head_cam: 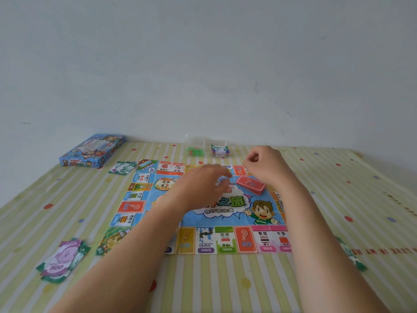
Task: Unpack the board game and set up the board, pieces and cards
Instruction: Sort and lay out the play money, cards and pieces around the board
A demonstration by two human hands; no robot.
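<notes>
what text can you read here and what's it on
"500" – purple banknote, near left
"1200元" – board, near edge
"印尼" – board, green square
"机会" – board, red square
"泰国" – board, pink square
"中国" – board, pink square
"之旅" – board centre
"?" – red card stack
Too blurred: box, far cards

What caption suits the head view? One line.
Left hand and right hand over the unfolded game board, red card deck lying on it.

Green-striped tablecloth (pixel 334 199) lay open right of the colourful paper game board (pixel 225 211). A red card deck (pixel 250 185) sat on the board. A clear plastic tray (pixel 195 147) and a blue cardboard box (pixel 92 151) blocked the far edge, and purple paper banknotes (pixel 61 259) the near left.
</notes>
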